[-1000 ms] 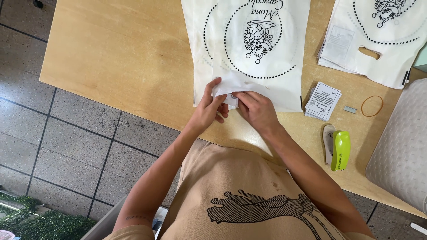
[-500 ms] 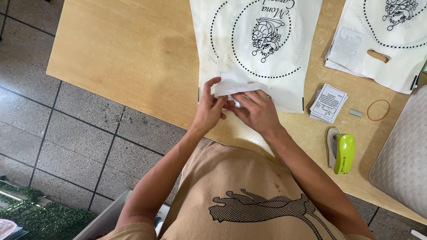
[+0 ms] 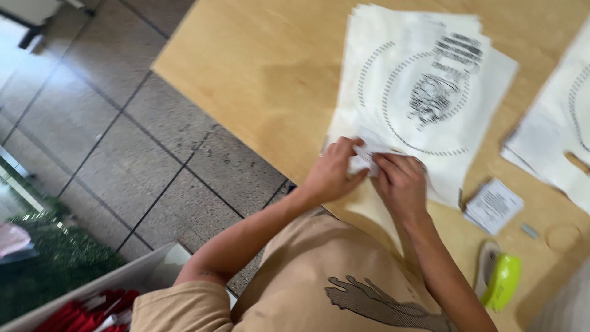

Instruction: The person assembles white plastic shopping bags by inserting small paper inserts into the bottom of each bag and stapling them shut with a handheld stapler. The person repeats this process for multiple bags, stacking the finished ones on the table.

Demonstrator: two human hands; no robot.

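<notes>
Pinching from the left, my left hand (image 3: 335,175) grips the near edge of the folded white slip (image 3: 364,161); my right hand (image 3: 401,182) clamps its other side, so it sits taut over the near end of the white printed bag stack (image 3: 424,92). Farther right lie a small printed leaflet (image 3: 493,206) and a green stapler (image 3: 501,283), within reach. Compared with half a second ago, the view has swung left and blurred; the grip looks unchanged.
</notes>
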